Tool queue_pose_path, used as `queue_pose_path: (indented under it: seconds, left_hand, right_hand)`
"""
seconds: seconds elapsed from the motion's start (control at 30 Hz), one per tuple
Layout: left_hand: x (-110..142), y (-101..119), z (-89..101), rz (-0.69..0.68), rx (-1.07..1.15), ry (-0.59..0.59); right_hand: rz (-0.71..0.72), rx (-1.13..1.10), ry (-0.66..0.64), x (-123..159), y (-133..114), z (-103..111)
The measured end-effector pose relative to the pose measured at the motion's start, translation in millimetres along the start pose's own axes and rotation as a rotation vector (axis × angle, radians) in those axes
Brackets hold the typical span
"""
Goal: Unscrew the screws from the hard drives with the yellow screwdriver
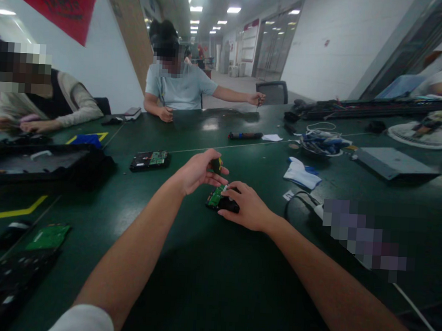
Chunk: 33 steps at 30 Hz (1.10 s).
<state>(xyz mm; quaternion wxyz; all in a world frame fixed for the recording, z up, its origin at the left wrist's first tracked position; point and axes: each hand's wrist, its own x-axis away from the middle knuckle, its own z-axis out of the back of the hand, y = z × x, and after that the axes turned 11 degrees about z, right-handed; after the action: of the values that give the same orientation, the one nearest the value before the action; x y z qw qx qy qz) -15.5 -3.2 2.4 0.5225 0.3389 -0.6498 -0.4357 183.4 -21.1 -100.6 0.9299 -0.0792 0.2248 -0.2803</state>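
A hard drive (215, 197) with a green circuit board on its upper face lies on the dark green table. My right hand (246, 204) grips its right end, thumb along the near side and fingers over the top. Just above the board, my left hand (201, 172) has its thumb and fingers closed round a small screwdriver (216, 165) with a black and yellow handle. The screwdriver's tip is hidden or too small to make out. A second hard drive (150, 159) rests to the left, board side up.
Far left stands a black tray (30, 159); more drive parts (23, 273) lie nearer. White gloves (302, 173), a bowl of cables (322, 141), a metal case (395, 162) and a power strip (346, 238) are at right. A person (181, 85) sits opposite, another (60, 96) at left.
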Motion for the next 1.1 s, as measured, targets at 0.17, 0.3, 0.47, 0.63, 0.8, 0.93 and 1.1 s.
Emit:
queue_pose_path:
  seconds: [0.17, 0.3, 0.47, 0.63, 0.8, 0.93, 1.1]
  left_hand:
    - [2.1, 2.4, 0.7, -0.058, -0.084, 0.072]
    - [2.5, 1.9, -0.3, -0.027, -0.05, 0.049]
    - [1.1, 0.0, 0.2, -0.034, -0.044, 0.024]
    - [0.8, 1.0, 1.1, -0.063, -0.119, 0.075]
    - [2.1, 3.0, 0.0, -0.045, -0.144, 0.09]
    - [3.3, 3.9, -0.7, -0.053, -0.216, 0.178]
    - [4.8, 5.1, 2.5, -0.062, -0.386, 0.238]
  right_hand:
    - [0.001, -0.008, 0.007, 0.6, 0.8, 0.3]
    - [-0.001, -0.014, -0.003, 0.5, -0.1, 1.8]
    - [-0.005, -0.003, 0.003, 0.1, -0.9, 1.3]
    - [-0.007, -0.01, 0.003, 0.2, -0.9, 0.9]
    - [-0.017, -0.013, -0.01, -0.2, -0.8, 2.0]
    - [-0.007, -0.009, -0.009, -0.3, -0.3, 1.8]
    - [-0.001, -0.013, 0.0, -0.1, 0.9, 0.4]
